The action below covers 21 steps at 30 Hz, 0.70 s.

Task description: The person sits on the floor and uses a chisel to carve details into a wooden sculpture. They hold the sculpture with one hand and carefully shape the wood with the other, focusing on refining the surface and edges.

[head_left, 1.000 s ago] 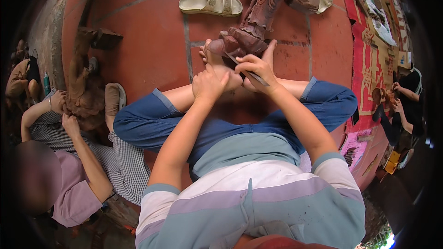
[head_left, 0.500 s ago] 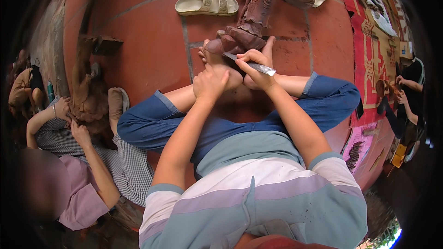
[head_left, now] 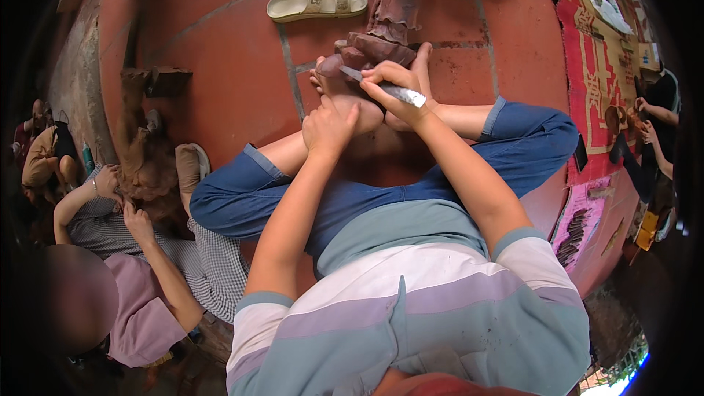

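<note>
Forearms, one pair, bare, converge forward: left forearm (head_left: 293, 205) ending in left hand (head_left: 328, 126), palm down over the ankle area, thumb apart from fingers; right forearm (head_left: 455, 161), slanting inward, ending in right hand (head_left: 394, 92), fingers curled in a close grip; legs folded, feet (head_left: 361, 114) bare.

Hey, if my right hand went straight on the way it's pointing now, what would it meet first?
Your right hand points up and left, its tool leading, so probably the rounded lump at the base of the reddish-brown carving. The tip may already touch it; depth is unclear.
</note>
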Motion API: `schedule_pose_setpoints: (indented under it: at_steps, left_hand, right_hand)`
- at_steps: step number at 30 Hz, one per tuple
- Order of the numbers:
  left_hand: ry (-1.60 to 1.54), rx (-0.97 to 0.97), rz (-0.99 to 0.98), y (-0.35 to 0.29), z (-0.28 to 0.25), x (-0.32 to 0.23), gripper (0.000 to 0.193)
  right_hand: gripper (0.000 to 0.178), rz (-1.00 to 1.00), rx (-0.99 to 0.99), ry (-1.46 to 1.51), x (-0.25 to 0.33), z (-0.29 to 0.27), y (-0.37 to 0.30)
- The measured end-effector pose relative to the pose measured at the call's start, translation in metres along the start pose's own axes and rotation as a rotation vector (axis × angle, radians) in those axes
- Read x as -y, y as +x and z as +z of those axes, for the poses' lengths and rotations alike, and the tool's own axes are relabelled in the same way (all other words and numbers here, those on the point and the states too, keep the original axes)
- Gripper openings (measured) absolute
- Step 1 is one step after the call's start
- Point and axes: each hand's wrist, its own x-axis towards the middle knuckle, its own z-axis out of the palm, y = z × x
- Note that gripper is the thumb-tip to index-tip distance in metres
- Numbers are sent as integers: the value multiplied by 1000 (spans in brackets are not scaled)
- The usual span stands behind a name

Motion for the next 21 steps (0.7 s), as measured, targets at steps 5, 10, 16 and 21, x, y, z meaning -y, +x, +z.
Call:
schedule_pose_setpoints:
  at_steps: [5,10,16,21]
  left_hand:
    - [13,3,-17,0,1,6,64]
    - [-25,-17,0,0,4,4,64]
    - [-15,-12,-20,-1,-3,2,63]
    - [7,-12,-6,-1,4,4,63]
  right_hand:
    - [10,112,124,-60,9,-8,7]
    - [8,42,110,-52,3,-7,1]
    - [8,-10,142,-137,20,-4,16]
    - [6,3,157,-126,10,-17,3]
